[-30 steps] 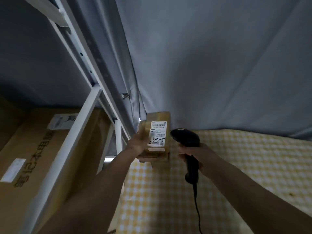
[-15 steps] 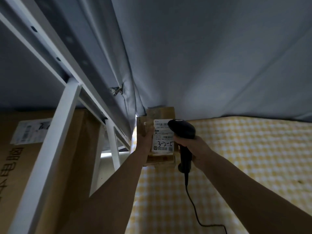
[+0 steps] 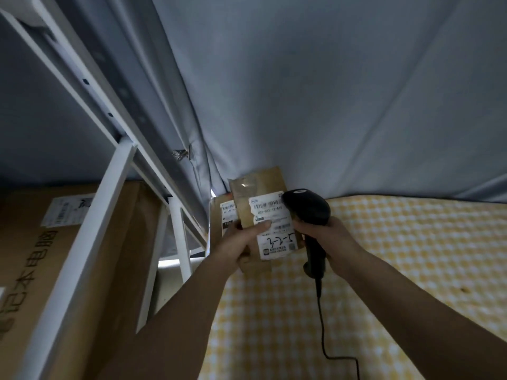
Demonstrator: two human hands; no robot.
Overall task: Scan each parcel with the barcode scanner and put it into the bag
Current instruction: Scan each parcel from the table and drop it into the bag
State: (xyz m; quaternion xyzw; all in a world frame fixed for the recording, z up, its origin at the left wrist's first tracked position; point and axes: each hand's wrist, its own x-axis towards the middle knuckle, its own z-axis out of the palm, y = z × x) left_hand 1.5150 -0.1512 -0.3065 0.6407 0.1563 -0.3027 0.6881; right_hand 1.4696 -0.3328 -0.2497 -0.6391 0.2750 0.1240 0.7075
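My left hand [image 3: 241, 239] grips a small brown cardboard parcel [image 3: 260, 193] by its lower left, thumb lying across its white shipping label [image 3: 274, 226], which faces me with handwritten numbers. My right hand [image 3: 326, 237] holds a black corded barcode scanner [image 3: 308, 207] by the handle, its head right against the label's upper right corner. A second brown parcel [image 3: 223, 215] with its own label stands behind the first, at the back left corner of the checked surface. No bag is in view.
A yellow-and-white checked cloth [image 3: 397, 256] covers the surface below. Grey-blue fabric [image 3: 329, 91] hangs behind it. A white metal shelf frame [image 3: 109, 193] stands at left with a large cardboard box [image 3: 41, 256] on it. The scanner cable [image 3: 323, 338] trails down toward me.
The held parcel has risen and turned its label more squarely toward me. The scanner stays close to the label. The second parcel behind has come into view.
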